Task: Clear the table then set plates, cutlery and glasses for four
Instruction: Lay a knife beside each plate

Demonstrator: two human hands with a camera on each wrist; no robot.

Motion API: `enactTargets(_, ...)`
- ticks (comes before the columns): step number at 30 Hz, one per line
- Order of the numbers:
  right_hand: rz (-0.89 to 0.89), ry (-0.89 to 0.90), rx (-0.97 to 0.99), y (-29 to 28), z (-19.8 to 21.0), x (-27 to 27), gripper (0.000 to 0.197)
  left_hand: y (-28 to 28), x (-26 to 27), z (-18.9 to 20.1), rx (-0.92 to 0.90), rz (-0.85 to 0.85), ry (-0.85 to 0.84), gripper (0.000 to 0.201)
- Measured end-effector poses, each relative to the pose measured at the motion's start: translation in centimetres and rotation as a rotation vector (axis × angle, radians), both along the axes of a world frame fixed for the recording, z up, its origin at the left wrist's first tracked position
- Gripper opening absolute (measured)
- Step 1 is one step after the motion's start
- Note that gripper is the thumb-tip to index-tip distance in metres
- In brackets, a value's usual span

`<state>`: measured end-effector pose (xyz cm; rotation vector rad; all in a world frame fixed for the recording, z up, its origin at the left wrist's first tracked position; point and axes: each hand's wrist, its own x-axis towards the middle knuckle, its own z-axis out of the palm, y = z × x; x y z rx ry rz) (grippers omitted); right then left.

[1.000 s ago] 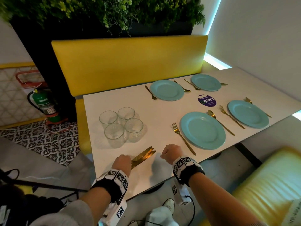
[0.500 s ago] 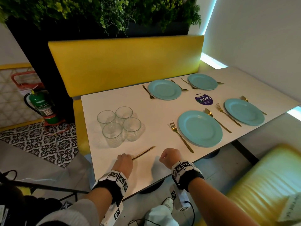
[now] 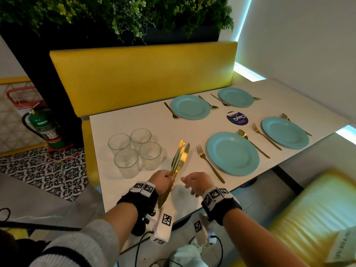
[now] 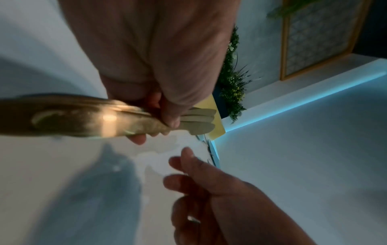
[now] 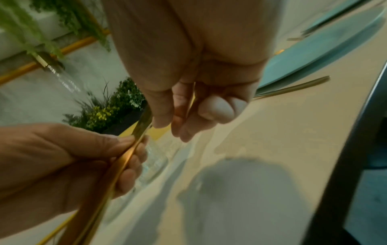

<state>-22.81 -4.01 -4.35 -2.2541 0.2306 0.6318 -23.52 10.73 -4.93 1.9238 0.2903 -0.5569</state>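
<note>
I see four clear glasses (image 3: pixel 134 149) clustered on the left part of the white table (image 3: pixel 146 122), all upright, all with nothing in them; the two nearer ones have a ribbed, textured wall. Four round teal plates sit bare: the near plate (image 3: pixel 232 153), the right plate (image 3: pixel 285 132), and two far ones (image 3: pixel 190 107) (image 3: pixel 235 97). Their faces look smooth and matte, with a shallow rim.

My left hand (image 3: pixel 161 179) is wrapped around a bundle of gold knives (image 3: pixel 179 158), fingers curled on the handles near the middle, with the rounded blades fanned up and away over the table and the handle ends poking back past the wrist. In the left wrist view the blades overlap like flat, polished leaves. My right hand (image 3: pixel 195 183) hovers just beside it, fingers loosely curled, holding nothing that I can make out.

A slim gold fork (image 3: pixel 209 162) lies left of the near plate and a gold spoon (image 3: pixel 252 144) right of it. Another fork (image 3: pixel 264 135) lies left of the right plate. A round purple sticker (image 3: pixel 237 118) sits between the plates. The bench (image 3: pixel 142 78) behind is plain yellow.
</note>
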Motion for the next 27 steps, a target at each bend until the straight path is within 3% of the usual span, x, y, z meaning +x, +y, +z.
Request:
enactTargets(5,-0.16,-0.007,0.222,0.3,1.1,1.1,0.022,-1.6,1.1,1.1,-0.064,0.021,-0.006,0.021)
enactTargets(10,-0.243,0.014,0.294,-0.1,0.9,1.6,0.01,-2.3,1.3,0.9,-0.047,-0.003,0.004,0.015)
enactTargets(14,-0.269,-0.01,0.292,-0.4,0.5,2.2,0.018,-2.1,1.9,0.5,0.038,0.014,-0.039,0.014)
enactTargets(17,-0.255,-0.052,0.144,-1.3,0.2,3.2,0.025,-1.6,2.8,0.5,-0.011,0.097,-0.029,0.016)
enactTargets(19,-0.143,-0.064,-0.068,-2.0,0.2,3.9,0.018,-1.1,3.4,0.6,-0.029,0.129,-0.026,0.017)
enactTargets(22,-0.009,-0.087,-0.377,-2.4,0.1,4.7,0.029,-0.5,4.5,0.8,-0.039,0.186,-0.041,0.024)
enactTargets(24,0.076,-0.08,-0.523,-2.5,-0.3,5.1,0.028,-0.5,5.1,1.0,-0.025,0.213,-0.063,0.016)
enactTargets(27,0.125,-0.085,-0.634,-2.6,-1.2,5.3,0.027,-0.7,6.1,1.4,-0.019,0.23,-0.103,0.019)
